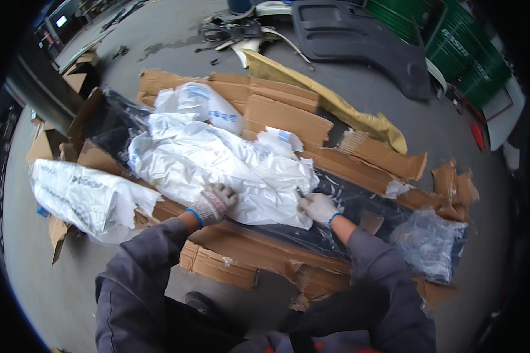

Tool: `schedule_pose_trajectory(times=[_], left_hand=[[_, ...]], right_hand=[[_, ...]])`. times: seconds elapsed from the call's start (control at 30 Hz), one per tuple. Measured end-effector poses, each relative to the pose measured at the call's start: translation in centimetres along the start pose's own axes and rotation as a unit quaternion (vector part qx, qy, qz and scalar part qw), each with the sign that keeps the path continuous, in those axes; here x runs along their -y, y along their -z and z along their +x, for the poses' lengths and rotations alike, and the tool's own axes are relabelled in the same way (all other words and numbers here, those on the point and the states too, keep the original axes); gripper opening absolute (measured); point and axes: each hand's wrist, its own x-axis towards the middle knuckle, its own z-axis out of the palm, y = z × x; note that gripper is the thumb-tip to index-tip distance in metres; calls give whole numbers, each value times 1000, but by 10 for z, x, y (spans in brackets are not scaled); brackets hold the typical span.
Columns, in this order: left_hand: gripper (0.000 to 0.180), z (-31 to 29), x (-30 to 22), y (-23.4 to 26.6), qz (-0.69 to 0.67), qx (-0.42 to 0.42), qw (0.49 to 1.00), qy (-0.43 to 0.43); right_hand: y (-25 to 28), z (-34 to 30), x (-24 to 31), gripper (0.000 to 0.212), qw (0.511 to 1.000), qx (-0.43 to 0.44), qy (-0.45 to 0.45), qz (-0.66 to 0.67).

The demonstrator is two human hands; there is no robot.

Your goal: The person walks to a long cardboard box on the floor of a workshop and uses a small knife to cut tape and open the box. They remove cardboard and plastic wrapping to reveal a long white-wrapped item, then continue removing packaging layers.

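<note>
A large crumpled white plastic sheet (218, 156) lies over a long dark, film-wrapped piece (356, 206) on opened cardboard. My left hand (214, 203), in a pale knitted glove with a blue cuff, presses on the sheet's near edge, fingers curled into the plastic. At the sheet's right end is my right hand (319, 208), gloved alike and closed. A short dark tip (300, 193) sticks out past its fingers; the kind of object cannot be made out. Most of the dark piece's left half is hidden under the sheet.
Torn cardboard (282, 115) surrounds the wrapped piece. White plastic wrapping (79, 194) lies at left, clear film (427, 241) at right, a yellow strip (335, 109) beyond. Farther off are a dark moulded panel (359, 44) and green drums (462, 41). A post (44, 82) stands left.
</note>
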Motion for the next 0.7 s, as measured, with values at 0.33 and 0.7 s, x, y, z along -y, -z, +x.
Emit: schedule_pose_trajectory(times=[0.33,0.7], left_hand=[[32,9,0,47,41,56,998,-6],[28,-76,186,143,-531,-510,562,377]], right_hand=[[10,0,-41,20,943,20,-160,293],[172,-32,210,31,893,-114,369,230]])
